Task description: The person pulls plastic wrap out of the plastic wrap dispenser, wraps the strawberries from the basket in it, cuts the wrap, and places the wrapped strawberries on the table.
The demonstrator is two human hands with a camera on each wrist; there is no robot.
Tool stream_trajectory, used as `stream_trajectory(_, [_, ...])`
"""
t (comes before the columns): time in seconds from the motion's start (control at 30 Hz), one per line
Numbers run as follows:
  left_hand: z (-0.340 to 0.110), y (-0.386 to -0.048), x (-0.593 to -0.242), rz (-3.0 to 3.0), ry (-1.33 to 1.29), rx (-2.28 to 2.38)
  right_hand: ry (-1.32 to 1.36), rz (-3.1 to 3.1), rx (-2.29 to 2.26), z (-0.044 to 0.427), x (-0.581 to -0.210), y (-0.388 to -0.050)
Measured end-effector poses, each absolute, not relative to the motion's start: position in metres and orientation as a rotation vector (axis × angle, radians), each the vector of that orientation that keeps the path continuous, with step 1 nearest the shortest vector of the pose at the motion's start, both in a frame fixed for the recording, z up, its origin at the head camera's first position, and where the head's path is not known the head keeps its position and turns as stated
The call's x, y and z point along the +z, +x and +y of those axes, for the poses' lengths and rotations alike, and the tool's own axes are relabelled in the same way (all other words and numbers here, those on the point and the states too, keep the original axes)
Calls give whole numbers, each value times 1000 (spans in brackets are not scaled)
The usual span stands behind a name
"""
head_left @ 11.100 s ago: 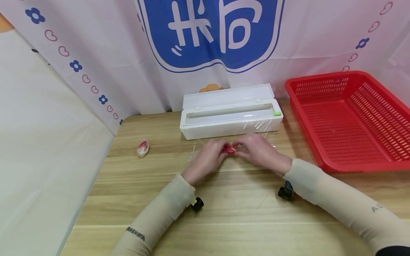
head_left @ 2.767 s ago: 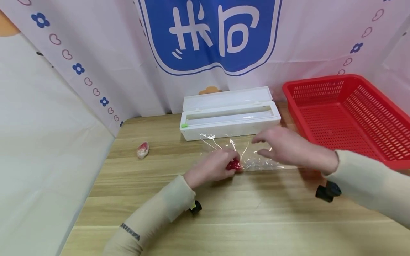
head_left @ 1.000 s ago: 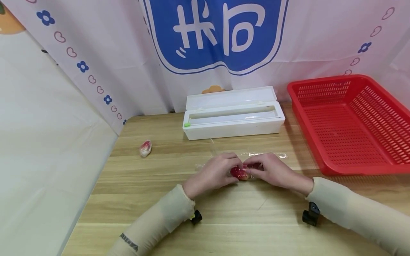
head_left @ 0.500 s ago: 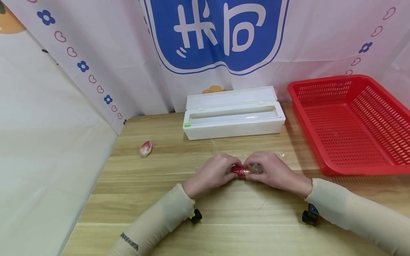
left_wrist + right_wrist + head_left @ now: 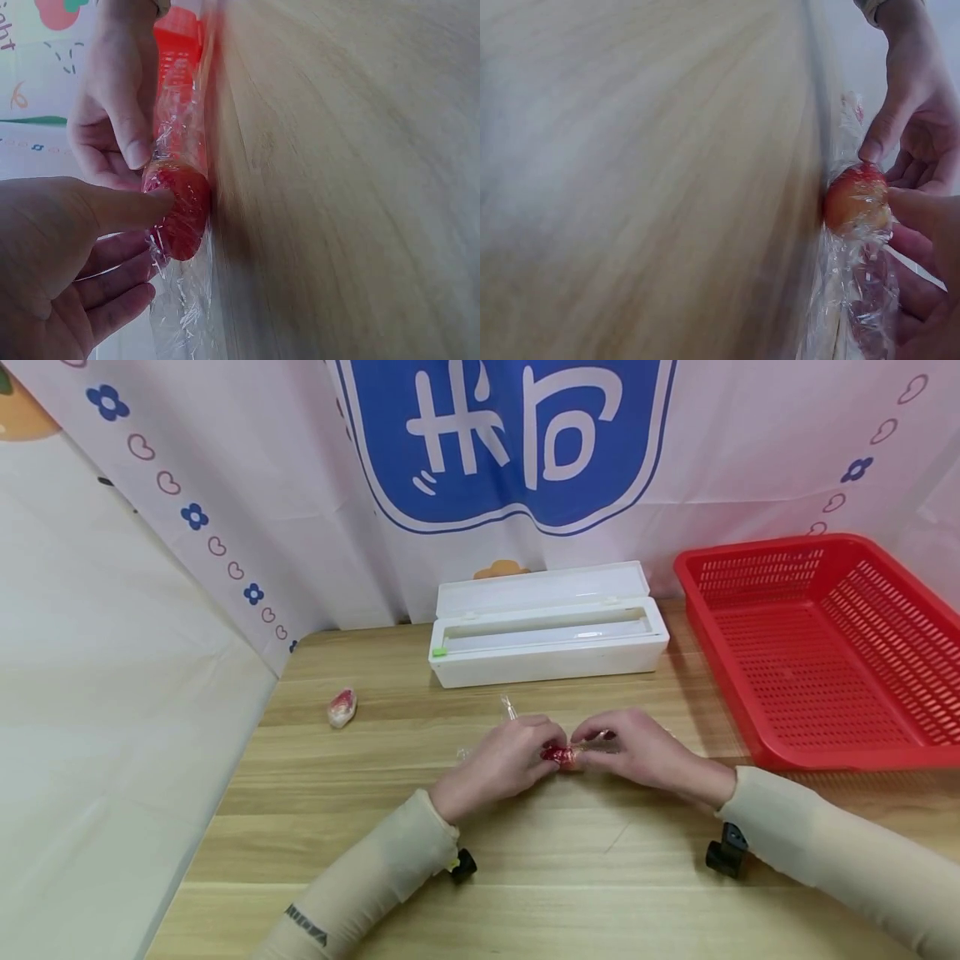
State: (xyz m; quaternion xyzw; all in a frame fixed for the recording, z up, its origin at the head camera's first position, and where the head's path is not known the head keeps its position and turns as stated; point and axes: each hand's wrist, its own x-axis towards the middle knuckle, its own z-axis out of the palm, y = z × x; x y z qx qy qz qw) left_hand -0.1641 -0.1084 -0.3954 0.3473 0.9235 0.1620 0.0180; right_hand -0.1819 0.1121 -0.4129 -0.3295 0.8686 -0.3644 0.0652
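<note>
A small red-and-yellow fruit [image 5: 855, 206], wrapped in clear cling film [image 5: 866, 300], lies on the wooden table between both hands. My left hand [image 5: 506, 764] pinches its red end, the thumb pressing on the film in the left wrist view. From the other side my right hand [image 5: 637, 752] pinches the yellowish end and the film around it. Loose film trails out past both ends of the fruit. Which exact kind of fruit this is, I cannot tell.
Behind the hands stands a white cling film box [image 5: 551, 656] with its lid raised and a green slider at its left end. A red plastic basket [image 5: 757, 739] is at the right. On the left lies a film-wrapped red-and-white piece [image 5: 342, 707].
Since 2.8 seconds ago, my right hand has come in from the right to the fruit. Flat film has been gathered around it. Earlier, the box's green slider moved from right to left.
</note>
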Motion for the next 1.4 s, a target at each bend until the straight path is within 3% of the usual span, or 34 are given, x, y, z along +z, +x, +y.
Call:
stream_trajectory(0.57, [-108,-163,-395,2930,1056,496,-1016,2629,-1127,111,-418,-187])
stream_trajectory(1.07, [-108,-171,-402,2877,936,558,-1170,2855,-839,103,-411,-179])
stream_trajectory(1.4, [-113,-174,-402,2891,904,599,-1133,2937,-771,97,-416,-181])
